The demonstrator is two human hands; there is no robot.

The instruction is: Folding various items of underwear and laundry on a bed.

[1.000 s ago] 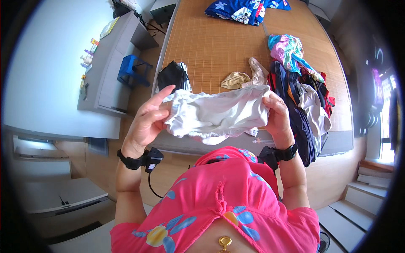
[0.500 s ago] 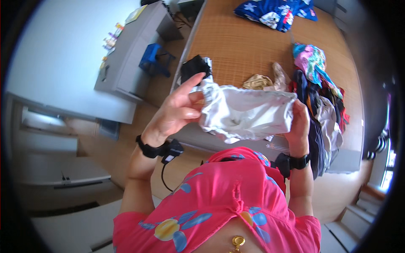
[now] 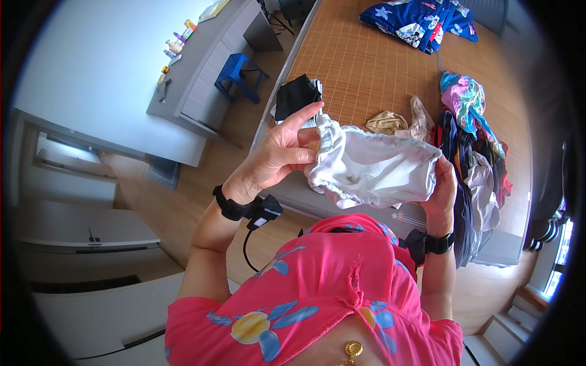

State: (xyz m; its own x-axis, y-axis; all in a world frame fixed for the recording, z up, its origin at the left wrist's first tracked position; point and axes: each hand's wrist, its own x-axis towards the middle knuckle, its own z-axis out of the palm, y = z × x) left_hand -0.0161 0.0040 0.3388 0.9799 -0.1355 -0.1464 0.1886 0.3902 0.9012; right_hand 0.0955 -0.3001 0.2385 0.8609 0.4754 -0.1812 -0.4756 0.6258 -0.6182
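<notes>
A white garment with gathered elastic edges, which looks like underpants, is stretched sideways between my two hands above the near edge of the bed. My left hand pinches its left gathered edge between thumb and fingers, the index finger pointing up. At the other end my right hand is closed round the right edge, its fingers partly behind the cloth. Beyond my left hand lies a folded black garment on top of white cloth. Past the underpants are a tan garment and a pale beige one.
The bed carries a woven brown mat. At its right is a heap of mixed clothes; a blue patterned garment lies at the far end. Left of the bed stand a blue stool and a grey desk with small bottles.
The view has shifted, so the room and both hands sit a little farther right and lower. Both hands keep their hold on the white underpants, which stay spread between them.
</notes>
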